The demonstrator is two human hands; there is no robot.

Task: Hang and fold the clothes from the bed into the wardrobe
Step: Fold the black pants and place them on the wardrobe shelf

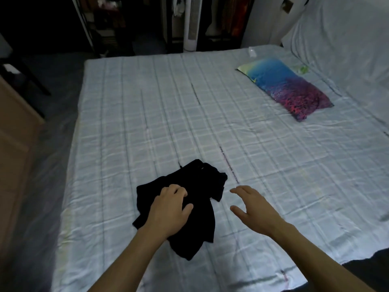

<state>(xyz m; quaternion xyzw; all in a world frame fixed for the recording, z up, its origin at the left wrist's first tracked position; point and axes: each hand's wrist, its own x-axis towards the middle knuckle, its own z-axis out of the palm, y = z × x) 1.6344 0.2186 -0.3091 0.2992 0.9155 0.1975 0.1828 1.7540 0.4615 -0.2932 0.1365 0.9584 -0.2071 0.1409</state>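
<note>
Nearly done I think: only one black garment (185, 205) is left on the bed (210, 127), crumpled near the foot edge closest to me. My left hand (170, 209) grips the soft, floppy cloth, fingers curled into it; my right hand (252, 207) hovers just beside it, spread and holding nothing. Still needs folding or hanging. The wardrobe (117, 24) past the far edge is too dark to read. A glossy-looking blue-to-pink pillow (288, 87) lies by the far right corner on the wrinkly checked sheet.

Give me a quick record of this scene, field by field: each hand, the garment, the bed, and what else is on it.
left hand: fingers curled into the black garment
right hand: open, above the sheet, beside the garment
garment: crumpled, unfolded, near edge of the bed
pillow: colourful, far right of the bed
wardrobe: beyond the bed, dark
</note>
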